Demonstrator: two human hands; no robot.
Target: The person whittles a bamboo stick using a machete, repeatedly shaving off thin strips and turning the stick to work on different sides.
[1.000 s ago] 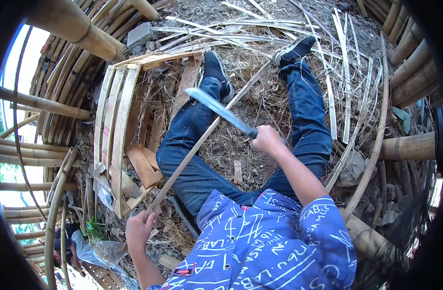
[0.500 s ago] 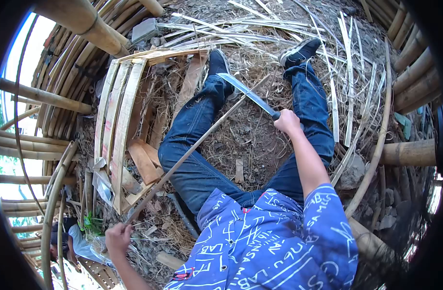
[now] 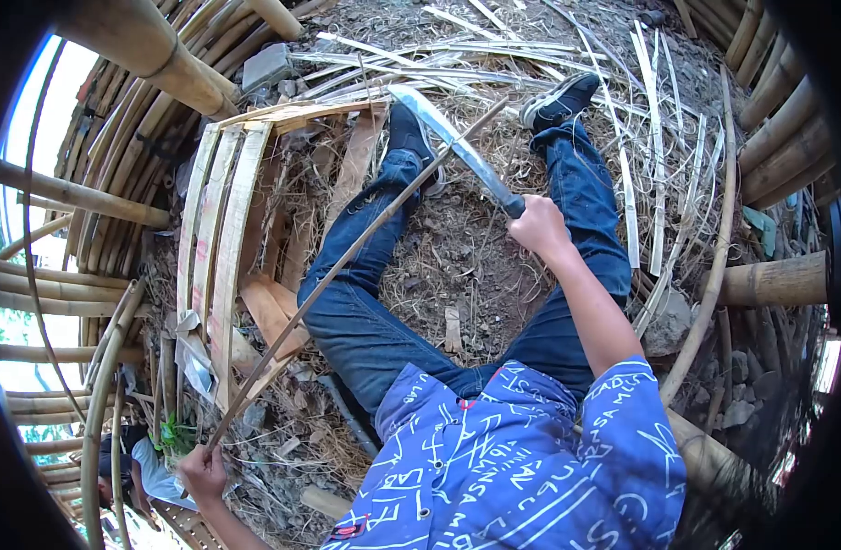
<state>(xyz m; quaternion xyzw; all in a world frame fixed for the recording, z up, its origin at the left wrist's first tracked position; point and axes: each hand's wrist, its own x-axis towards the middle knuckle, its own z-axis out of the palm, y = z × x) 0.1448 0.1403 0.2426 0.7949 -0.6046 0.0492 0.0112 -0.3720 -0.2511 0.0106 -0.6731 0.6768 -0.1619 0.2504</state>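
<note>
My right hand (image 3: 539,225) is wrapped around the dark handle of a machete (image 3: 464,158), whose long pale blade points up and left. A long thin bamboo stick (image 3: 347,257) runs slantwise across my left leg. Its lower end is gripped in my left hand (image 3: 203,472), low on the left. Near the stick's upper end, the blade crosses it and overlaps it in this view. My legs (image 3: 365,321) are spread on the ground to either side of bare soil.
Left of my leg stands a wooden crate (image 3: 239,229) of pale slats. Split bamboo strips (image 3: 656,165) lie ahead and to the right. Thick bamboo poles (image 3: 773,279) line both sides. A grey block (image 3: 266,67) sits at the back left. Another person (image 3: 150,467) shows at lower left.
My left hand has moved down and left, drawing the stick with it. The machete has shifted slightly up and left, so its blade crosses the stick nearer the stick's upper end.
</note>
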